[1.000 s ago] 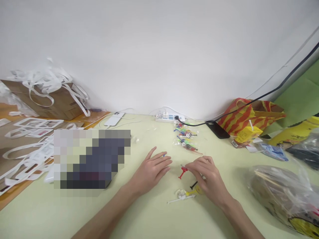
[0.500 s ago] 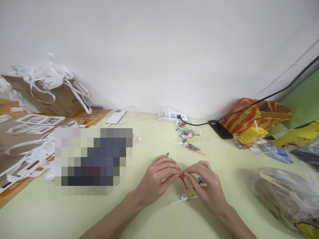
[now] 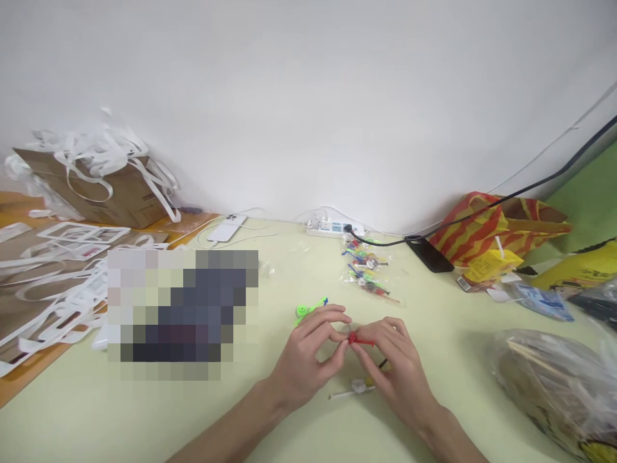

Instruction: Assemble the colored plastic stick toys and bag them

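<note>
My left hand point(image 3: 308, 360) and my right hand point(image 3: 393, 366) meet at the middle of the pale green table point(image 3: 144, 418). Between their fingertips they pinch a small red plastic piece point(image 3: 357, 339), held just above the table. Below the hands lies a white stick piece with a yellow part point(image 3: 354, 388). A green plastic piece with a blue tip point(image 3: 308, 308) lies just beyond my left hand. Farther back rests a clear packet of small coloured toy parts point(image 3: 367, 273).
A power strip point(image 3: 332, 227) and a white phone point(image 3: 225, 230) lie by the wall. A black phone point(image 3: 429, 254), a striped red-yellow bag point(image 3: 501, 225) and a yellow carton point(image 3: 489, 265) sit at right. A clear plastic bag point(image 3: 554, 379) lies near right. White strips and brown boxes point(image 3: 91, 186) crowd the left.
My left hand came in from the left to meet my right hand at the red piece, which now lies level between the fingertips. The green piece, earlier covered, now shows.
</note>
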The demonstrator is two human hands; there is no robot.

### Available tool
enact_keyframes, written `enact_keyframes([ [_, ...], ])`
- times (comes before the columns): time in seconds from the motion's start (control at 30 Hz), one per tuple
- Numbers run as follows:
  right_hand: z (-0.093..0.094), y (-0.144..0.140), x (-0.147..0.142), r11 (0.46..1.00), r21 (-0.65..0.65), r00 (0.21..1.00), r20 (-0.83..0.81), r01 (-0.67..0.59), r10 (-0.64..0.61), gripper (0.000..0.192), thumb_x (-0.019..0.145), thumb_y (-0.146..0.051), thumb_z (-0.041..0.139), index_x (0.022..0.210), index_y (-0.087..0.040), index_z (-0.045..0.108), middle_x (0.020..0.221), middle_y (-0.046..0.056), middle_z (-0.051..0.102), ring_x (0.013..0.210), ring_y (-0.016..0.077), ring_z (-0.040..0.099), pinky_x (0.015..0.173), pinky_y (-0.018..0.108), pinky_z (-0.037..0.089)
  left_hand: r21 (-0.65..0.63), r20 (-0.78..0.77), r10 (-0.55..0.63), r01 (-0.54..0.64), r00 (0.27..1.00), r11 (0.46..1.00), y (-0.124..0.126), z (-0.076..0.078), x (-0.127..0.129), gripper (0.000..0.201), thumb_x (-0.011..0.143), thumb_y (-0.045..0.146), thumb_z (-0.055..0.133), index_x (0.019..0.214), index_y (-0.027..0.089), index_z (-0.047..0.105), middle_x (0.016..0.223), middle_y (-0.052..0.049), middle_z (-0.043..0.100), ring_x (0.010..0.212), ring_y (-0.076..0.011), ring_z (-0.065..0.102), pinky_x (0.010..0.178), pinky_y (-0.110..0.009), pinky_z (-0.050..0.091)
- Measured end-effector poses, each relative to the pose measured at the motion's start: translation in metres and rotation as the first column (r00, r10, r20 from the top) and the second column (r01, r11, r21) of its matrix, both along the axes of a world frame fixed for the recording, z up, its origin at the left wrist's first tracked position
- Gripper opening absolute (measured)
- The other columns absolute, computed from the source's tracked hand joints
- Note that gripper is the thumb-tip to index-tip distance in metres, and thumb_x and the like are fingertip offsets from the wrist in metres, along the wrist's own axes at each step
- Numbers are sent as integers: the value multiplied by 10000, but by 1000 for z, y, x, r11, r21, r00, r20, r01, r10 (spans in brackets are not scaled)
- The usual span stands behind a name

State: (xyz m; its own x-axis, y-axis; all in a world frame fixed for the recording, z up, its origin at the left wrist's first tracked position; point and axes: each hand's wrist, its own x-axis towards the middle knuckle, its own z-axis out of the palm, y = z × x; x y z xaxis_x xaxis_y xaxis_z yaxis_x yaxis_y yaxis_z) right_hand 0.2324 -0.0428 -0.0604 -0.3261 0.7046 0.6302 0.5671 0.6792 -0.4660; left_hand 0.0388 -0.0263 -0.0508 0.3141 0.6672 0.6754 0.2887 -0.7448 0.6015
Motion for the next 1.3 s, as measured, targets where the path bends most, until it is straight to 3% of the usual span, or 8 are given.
enact_keyframes([
  [0.1,0,0,1,1000,-4,1000,-11,6,-6,95,992,-162,546,1035,-231,595,902,39,733,789,187,671,813,393,437,-31,-11,-35,35,999,999,-2,0,1,125,909,70,594,866,185,616,1160,-88,730,1176,-218,661,1031,-397,545],
  [0.23,4,0,2,1000,-12,1000,-17,-2,1,97,993,-165,549,1040,-227,605,909,43,731,787,187,666,813,388,433,-63,-5,-47,46,999,997,-3,-2,0,118,920,74,595,918,183,638,1136,-92,744,1040,-184,719,927,-326,587],
  [0.53,1,0,-1,998,34,998,-20,-57,57,136,984,-146,552,1080,-232,595,875,29,727,744,178,653,783,384,419,-31,38,-72,73,997,997,-3,0,-1,98,907,81,636,917,179,635,1080,-86,744,970,-168,728,869,-283,584],
  [0.6,-1,1,-1,996,35,997,-13,-81,82,162,984,-118,532,1087,-231,587,897,28,733,754,172,653,793,385,414,-49,36,-89,91,995,995,-2,0,-2,107,900,114,667,973,183,629,1026,-77,736,952,-171,715,864,-290,580],
  [0.73,1,0,1,994,2,993,37,-108,108,160,988,-95,498,1038,-224,579,904,21,734,760,163,630,818,388,400,-54,-71,-108,104,992,993,1,0,-5,311,893,188,716,1190,188,627,1029,-87,698,964,-185,678,876,-314,571],
  [0.83,2,0,1,994,0,992,67,-105,105,175,975,-80,491,1053,-211,574,848,15,705,723,163,578,780,374,395,-46,-105,-102,97,989,994,1,0,-5,222,917,156,678,1137,186,680,1027,-87,686,942,-170,673,857,-288,568],
  [1.03,1,-3,-4,998,0,998,6,-62,62,151,967,-79,506,1028,-195,579,757,-1,635,660,146,545,710,331,399,-28,-30,-78,77,996,997,1,0,-3,169,886,136,711,1051,174,710,990,-73,744,920,-167,713,858,-263,588],
  [1.3,-3,-11,-7,995,-103,1000,24,8,-5,147,982,-99,463,999,-193,574,683,-25,594,546,128,482,585,275,358,-62,30,-36,38,999,997,3,-6,-1,127,831,150,780,949,167,734,936,-62,770,865,-159,733,831,-253,596],
])
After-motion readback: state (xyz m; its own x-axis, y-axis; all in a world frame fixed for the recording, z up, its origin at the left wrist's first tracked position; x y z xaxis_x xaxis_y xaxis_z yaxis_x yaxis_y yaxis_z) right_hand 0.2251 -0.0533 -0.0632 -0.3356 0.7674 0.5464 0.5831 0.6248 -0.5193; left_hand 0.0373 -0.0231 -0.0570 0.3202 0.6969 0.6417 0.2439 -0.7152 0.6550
